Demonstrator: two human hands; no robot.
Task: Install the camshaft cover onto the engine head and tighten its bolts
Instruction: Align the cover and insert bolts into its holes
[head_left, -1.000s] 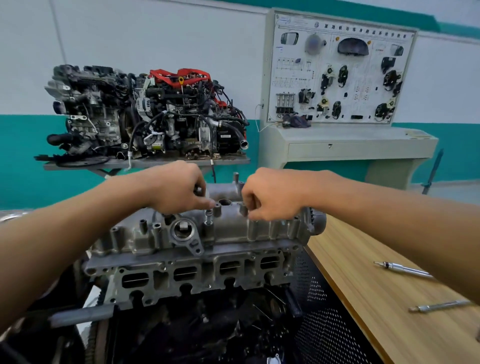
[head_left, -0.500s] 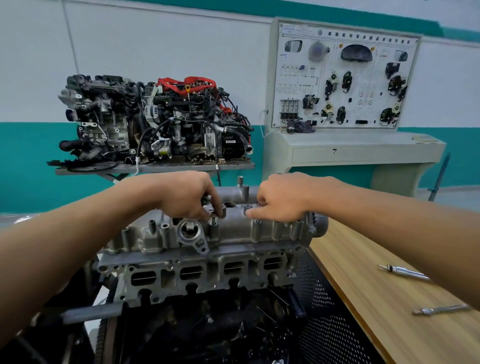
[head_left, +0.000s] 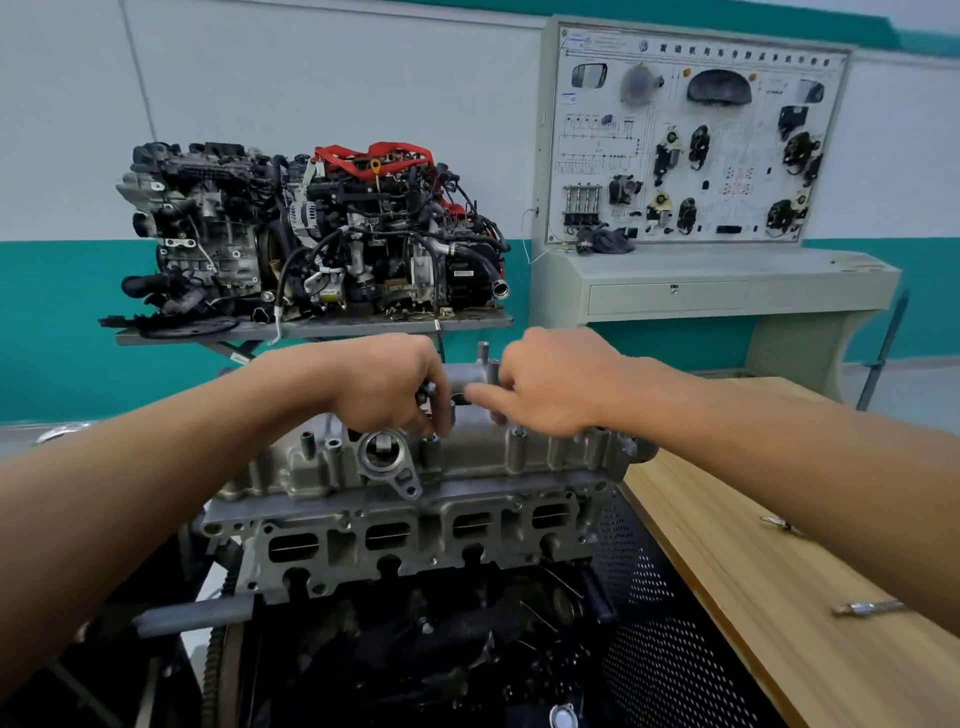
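The cover (head_left: 467, 457) sits on the engine head (head_left: 415, 540) and looks stiff and heavy, so grip its ends. Your left hand (head_left: 384, 387) pinches a bolt (head_left: 425, 388). At its 3 o'clock is your right hand (head_left: 545, 389); I cannot tell its hold.

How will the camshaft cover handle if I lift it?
Probably stiff: the camshaft cover looks like thick cast metal. Likely heavy, since it spans the engine head. Unlikely to tip: it sits flat, low and long.

Both bare forearms reach forward and converge. The left grip (head_left: 384, 387), knuckles up, curls its fingers (head_left: 431, 415) downward and pinches a small dark metal bolt (head_left: 425, 388). The right grip (head_left: 545, 387) points a blurred forefinger leftward, its other fingers tucked under.
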